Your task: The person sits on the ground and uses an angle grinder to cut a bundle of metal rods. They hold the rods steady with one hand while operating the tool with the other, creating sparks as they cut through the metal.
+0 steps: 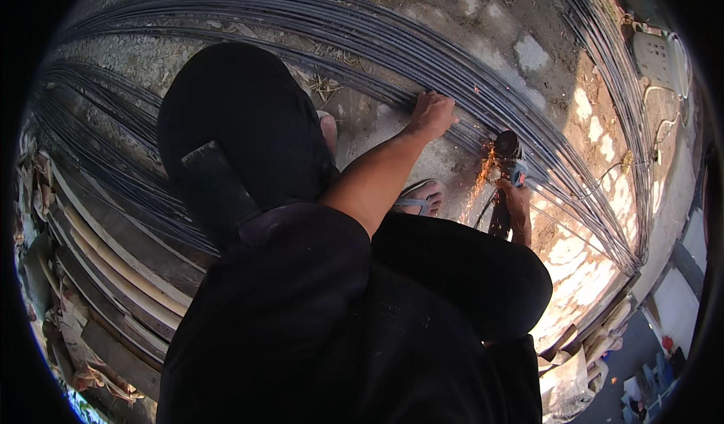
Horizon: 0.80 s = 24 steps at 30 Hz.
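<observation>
Close to the middle, my left hand is closed over the near edge of a long bundle of steel rebar rods; how many rods it grips is hidden. My right hand, farther right, holds an angle grinder with a dark disc. The disc meets the near rods of the bundle. Orange sparks spray from there toward my foot. My right fingers are partly hidden behind the tool.
My sandalled foot stands just below the sparks. More rods lie at left, and another bundle runs down the right. Wooden boards are stacked at lower left. A cable crosses the rods. A pale plastic chair stands at upper right.
</observation>
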### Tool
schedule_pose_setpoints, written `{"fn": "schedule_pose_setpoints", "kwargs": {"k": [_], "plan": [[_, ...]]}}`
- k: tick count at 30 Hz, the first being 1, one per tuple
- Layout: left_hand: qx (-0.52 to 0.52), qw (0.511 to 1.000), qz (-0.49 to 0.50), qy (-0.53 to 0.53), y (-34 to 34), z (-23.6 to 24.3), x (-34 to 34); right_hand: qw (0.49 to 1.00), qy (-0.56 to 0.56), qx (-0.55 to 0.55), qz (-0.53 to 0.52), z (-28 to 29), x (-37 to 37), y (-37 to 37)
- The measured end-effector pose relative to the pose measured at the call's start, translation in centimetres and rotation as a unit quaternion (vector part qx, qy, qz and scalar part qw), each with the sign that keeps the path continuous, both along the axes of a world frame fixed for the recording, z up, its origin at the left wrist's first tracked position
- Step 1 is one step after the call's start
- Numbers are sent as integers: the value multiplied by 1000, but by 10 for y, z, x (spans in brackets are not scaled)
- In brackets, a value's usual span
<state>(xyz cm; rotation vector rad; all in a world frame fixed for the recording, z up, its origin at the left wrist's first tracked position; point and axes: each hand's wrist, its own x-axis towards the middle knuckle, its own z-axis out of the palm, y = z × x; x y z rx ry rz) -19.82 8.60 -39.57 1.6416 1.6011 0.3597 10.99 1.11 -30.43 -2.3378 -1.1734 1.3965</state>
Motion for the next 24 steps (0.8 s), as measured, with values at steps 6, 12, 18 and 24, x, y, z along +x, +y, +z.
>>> {"fn": "schedule_pose_setpoints", "kwargs": {"k": [6, 12, 18, 24], "plan": [[78, 995, 51, -18, -12, -20, 9, 998, -45, -29, 15, -11, 16, 4], [23, 999, 11, 19, -11, -16, 10, 999, 3, -31, -21, -20, -19, 15], [15, 999, 30, -28, -10, -2, 2, 999, -16, -27, -22, -9, -18, 17], [28, 999, 8, -27, -6, -1, -1, 999, -36, -21, -27, -7, -3, 8]]}}
